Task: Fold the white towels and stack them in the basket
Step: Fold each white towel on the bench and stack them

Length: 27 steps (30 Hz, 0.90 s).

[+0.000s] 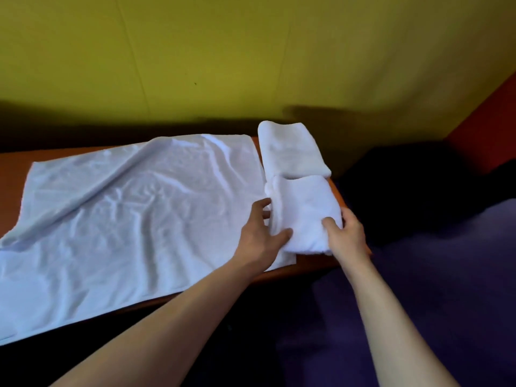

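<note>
A yellow-green wall stood behind a brown table. A spread towel covered most of it. At its right end a folded towel lay against a second, nearer folded towel. The left hand and right hand gripped the nearer one's sides, thumbs on top. Purple fabric lay to the right.

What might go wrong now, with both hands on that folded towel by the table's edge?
The near folded towel, held by the left hand and right hand, sits by the table edge and might slip off. Lifting it could loosen its folds or drag the spread towel underneath. No basket is in view.
</note>
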Each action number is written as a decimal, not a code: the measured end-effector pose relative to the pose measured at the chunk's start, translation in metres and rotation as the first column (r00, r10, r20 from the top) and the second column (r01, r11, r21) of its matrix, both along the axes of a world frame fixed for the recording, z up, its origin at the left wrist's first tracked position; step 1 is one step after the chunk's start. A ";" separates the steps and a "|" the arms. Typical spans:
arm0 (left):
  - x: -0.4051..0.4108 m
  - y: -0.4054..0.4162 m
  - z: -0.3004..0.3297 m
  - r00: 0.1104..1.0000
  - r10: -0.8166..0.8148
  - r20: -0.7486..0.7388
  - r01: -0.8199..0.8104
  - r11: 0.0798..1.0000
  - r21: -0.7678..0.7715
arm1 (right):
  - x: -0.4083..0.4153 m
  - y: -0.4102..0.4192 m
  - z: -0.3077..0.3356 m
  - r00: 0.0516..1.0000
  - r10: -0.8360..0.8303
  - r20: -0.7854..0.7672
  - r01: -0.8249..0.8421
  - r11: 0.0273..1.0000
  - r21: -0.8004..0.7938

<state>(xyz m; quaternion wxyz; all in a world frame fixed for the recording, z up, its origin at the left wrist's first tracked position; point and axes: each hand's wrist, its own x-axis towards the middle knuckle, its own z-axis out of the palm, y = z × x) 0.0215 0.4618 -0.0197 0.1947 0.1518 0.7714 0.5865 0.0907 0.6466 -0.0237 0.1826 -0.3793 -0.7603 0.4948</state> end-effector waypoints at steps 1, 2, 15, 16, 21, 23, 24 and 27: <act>0.000 0.011 -0.002 0.999 -0.053 0.003 0.053 0.998 -0.014 | 0.004 0.014 0.000 0.999 -0.010 0.032 0.010 1.000 0.022; -0.001 0.021 -0.005 0.994 -0.106 -0.001 0.106 0.993 -0.051 | 0.006 0.025 0.000 0.997 -0.012 0.082 0.008 0.999 0.048; -0.015 -0.074 -0.044 0.834 -0.265 -0.483 -0.025 0.858 -0.513 | -0.014 -0.014 -0.042 0.790 0.193 0.583 -0.561 0.611 0.559; -0.016 -0.094 -0.045 0.815 -0.280 -0.507 -0.076 0.817 -0.572 | -0.014 -0.012 -0.043 0.787 0.194 0.586 -0.567 0.604 0.560; -0.016 -0.191 -0.050 0.793 -0.277 -0.543 -0.233 0.685 -0.691 | -0.017 -0.017 -0.034 0.771 0.146 0.619 -0.568 0.596 0.567; -0.012 -0.223 -0.046 0.795 -0.257 -0.550 -0.280 0.649 -0.708 | -0.015 -0.034 -0.028 0.845 0.160 0.510 -0.499 0.576 0.647; -0.010 -0.239 -0.044 0.796 -0.248 -0.552 -0.302 0.628 -0.717 | -0.013 -0.045 -0.026 0.873 0.214 0.438 -0.476 0.563 0.675; -0.008 -0.287 -0.039 0.838 -0.216 -0.502 -0.324 0.544 -0.774 | 0.002 -0.082 -0.031 0.835 0.419 0.356 -0.541 0.505 0.673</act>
